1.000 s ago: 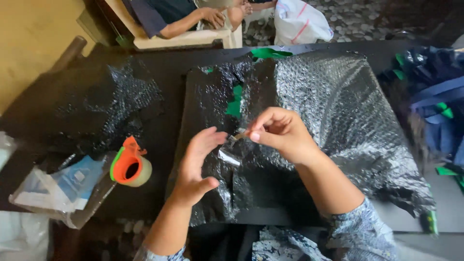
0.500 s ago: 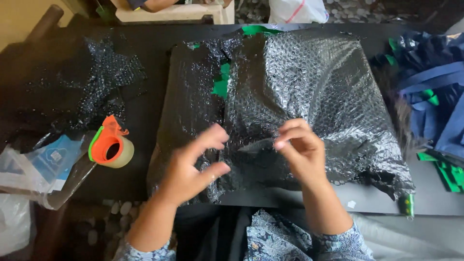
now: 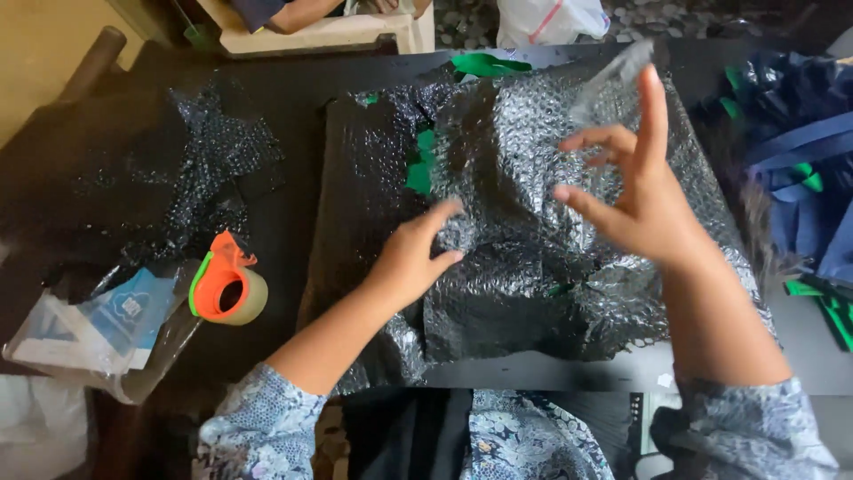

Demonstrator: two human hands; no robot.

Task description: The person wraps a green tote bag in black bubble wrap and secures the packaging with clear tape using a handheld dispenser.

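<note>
A large bundle wrapped in black-looking bubble wrap (image 3: pixel 524 160) lies on the dark table (image 3: pixel 293 222), with green material (image 3: pixel 419 169) showing through a gap. My left hand (image 3: pixel 413 258) rests on the wrap near its middle, finger and thumb pinching a fold. My right hand (image 3: pixel 640 196) is lifted above the bundle's right side with its fingers spread. A blurred strip of clear tape (image 3: pixel 609 84) clings to its raised index finger.
An orange tape dispenser (image 3: pixel 227 284) with a roll sits left of the bundle. Near it are a clear plastic bag (image 3: pixel 98 324) and loose bubble wrap (image 3: pixel 213 169). Blue bags (image 3: pixel 800 160) lie at the right. Another person's arm (image 3: pixel 302 13) and a white bag (image 3: pixel 551 18) are beyond the table.
My right hand has lifted up and to the right, away from the left hand, carrying the tape strip with it. The left hand stays on the wrap.
</note>
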